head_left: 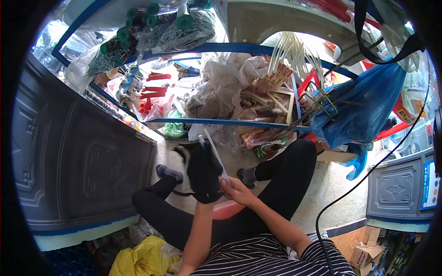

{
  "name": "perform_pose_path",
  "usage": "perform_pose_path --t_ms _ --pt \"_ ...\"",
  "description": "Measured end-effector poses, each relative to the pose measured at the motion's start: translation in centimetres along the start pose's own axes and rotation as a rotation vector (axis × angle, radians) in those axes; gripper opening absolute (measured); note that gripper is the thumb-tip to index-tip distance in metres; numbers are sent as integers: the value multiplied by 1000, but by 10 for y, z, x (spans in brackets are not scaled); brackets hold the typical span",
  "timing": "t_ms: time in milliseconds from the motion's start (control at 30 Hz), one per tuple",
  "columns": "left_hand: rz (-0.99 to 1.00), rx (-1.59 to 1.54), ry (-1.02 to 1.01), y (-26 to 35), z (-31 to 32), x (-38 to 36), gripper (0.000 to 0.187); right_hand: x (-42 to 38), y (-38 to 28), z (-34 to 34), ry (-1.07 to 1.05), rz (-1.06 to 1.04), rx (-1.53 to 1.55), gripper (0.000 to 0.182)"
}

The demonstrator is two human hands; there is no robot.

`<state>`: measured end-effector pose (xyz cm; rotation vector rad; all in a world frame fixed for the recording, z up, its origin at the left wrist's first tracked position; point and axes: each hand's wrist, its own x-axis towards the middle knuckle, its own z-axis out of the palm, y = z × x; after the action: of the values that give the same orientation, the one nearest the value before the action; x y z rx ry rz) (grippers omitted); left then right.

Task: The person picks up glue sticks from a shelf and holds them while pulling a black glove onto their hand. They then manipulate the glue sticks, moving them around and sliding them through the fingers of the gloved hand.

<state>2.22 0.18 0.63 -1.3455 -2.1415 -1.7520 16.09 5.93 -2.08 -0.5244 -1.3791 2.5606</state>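
A black, cloth-like item [201,172] with loose strap-like edges is in front of me above my lap, partly smeared by motion; I cannot make out its kind. My left forearm runs up to it, and my left hand is hidden in or behind the black item, so its fingers do not show. At the item's right edge my right hand [234,190] is closed, thumb and fingers pinching a long, thin white strip [215,149]. This strip slants up and left along the black item.
A blue-framed rack [230,122] ahead holds plastic bags and wooden pieces. A blue plastic bag [361,108] hangs at the right. Grey cabinets [92,161] stand at the left. A black cable [363,177] crosses the right side. A yellow bag [145,257] lies at lower left.
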Motion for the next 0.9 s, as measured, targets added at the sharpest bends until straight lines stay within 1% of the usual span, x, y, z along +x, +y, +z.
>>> perform_pose_path --t_ms 33,67,100,167,233,267,300,367,400,467,500,533,567,600,667,733,767,800,867,900 --pt "-51 -56 -67 0 3 -4 38 -1 -1 0 29 27 6 23" --pt "-105 -109 -131 -1 6 -9 45 0 6 -6 13 -26 40 24" --pt "-396 -360 -187 4 7 -7 44 -1 1 -7 16 -10 60 25" --pt "-539 -421 -280 11 4 -5 41 -4 -5 -8 19 16 96 26" --pt "-240 -39 -346 23 -8 9 38 -4 -13 -4 48 17 -11 27" --pt "-220 -41 -343 12 -11 5 36 -3 -14 -1 62 17 -61 27" --pt "-200 -42 -339 -5 -15 -6 34 0 -12 2 143 -82 -171 29" --pt "-231 -75 -400 -16 -30 -4 31 9 -6 3 298 -288 -390 33" --pt "-272 -109 -461 -14 -40 8 30 12 -4 -3 330 -259 -437 36" --pt "-38 -37 -357 -33 -35 -2 30 15 -3 -20 392 -212 -532 41" --pt "74 9 -295 -28 -33 3 30 13 -5 -22 401 -128 -387 43" --pt "-61 -243 -370 -23 -37 6 30 10 -7 -23 407 -38 -241 44" --pt "-6 -252 -427 -20 -41 10 32 7 -7 -23 412 60 -93 46" --pt "48 -264 -485 -18 -45 13 34 5 -4 -23 401 -18 -134 42" --pt "547 212 -550 -30 -62 20 39 5 4 -24 376 -174 -212 35" --pt "435 142 -581 -40 -76 21 54 11 -4 -7 379 -285 -159 27" --pt "305 182 -710 -41 -80 21 55 13 -8 1 381 -339 -132 25" --pt "176 239 -832 -38 -84 24 56 10 -10 0 351 -285 -98 25" --pt "-46 -188 -583 -45 -73 6 39 5 -17 -7 293 -183 -32 28" --pt "-99 -273 -544 -57 -69 -6 37 4 -21 -5 336 -179 -76 26"
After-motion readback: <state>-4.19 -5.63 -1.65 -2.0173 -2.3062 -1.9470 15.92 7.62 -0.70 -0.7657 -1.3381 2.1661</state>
